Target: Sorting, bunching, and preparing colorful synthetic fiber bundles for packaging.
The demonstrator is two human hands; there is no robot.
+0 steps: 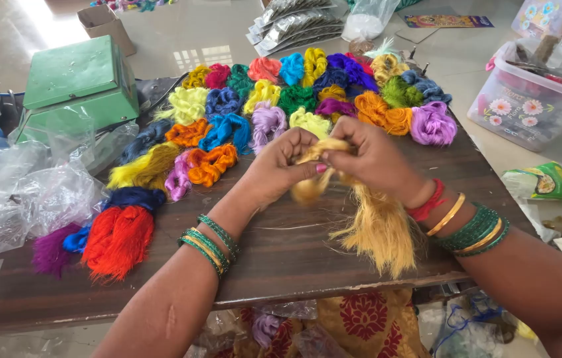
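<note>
My left hand (281, 166) and my right hand (367, 156) meet over the middle of a dark wooden board (281, 255). Both pinch a bundle of golden-yellow thread (377, 229), whose loose end fans down onto the board under my right wrist. A small blurred wad of the same thread hangs below my left fingers. Green bangles ring both wrists, with red and gold ones on the right.
Several coloured thread bundles (294, 99) cover the far half of the board. A red bundle (118, 238) lies at the left. A green metal box (78, 83) and clear plastic bags (35, 192) sit left. A clear plastic tub (526, 103) stands right.
</note>
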